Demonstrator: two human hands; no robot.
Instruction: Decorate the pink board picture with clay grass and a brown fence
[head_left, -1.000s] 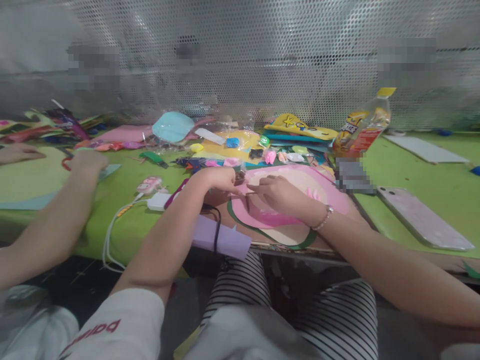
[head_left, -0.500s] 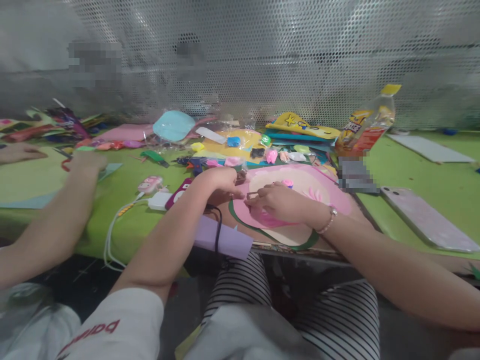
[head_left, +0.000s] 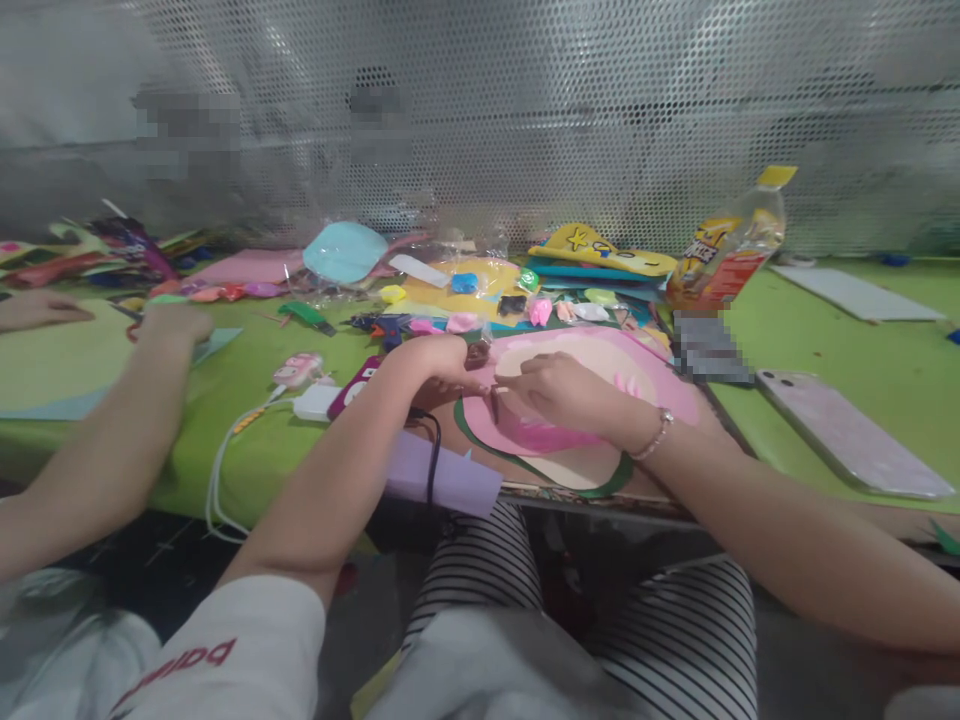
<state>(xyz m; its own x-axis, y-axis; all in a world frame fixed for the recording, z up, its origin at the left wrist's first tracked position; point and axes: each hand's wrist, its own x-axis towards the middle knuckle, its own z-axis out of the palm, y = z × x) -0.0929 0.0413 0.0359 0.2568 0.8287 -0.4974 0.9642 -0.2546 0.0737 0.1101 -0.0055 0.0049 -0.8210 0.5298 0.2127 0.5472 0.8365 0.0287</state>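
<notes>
A pink and cream paper cutout [head_left: 667, 385] with a dark green edge lies on a brown board at the front of the table. Over its left side, my left hand [head_left: 448, 365] has its fingers pressed together near a brown lump [head_left: 477, 353] in clear wrap. My right hand [head_left: 551, 388] is pinched above the cutout, close to the left fingertips. Something small and thin shows at the fingertips, too small to name. Pink clay strands [head_left: 627, 384] lie on the cutout beside my right hand.
Colourful wrapped clay lumps [head_left: 540, 311] lie behind the cutout. A bottle [head_left: 750, 240] and a phone [head_left: 855, 432] are at the right. Left of me are a power bank [head_left: 358, 388], white cable [head_left: 219, 470] and another person's hands [head_left: 176, 325] over yellow paper [head_left: 52, 350].
My right hand has shifted slightly and now covers the pink and purple piece seen before. The fingertips of both hands are a little closer together.
</notes>
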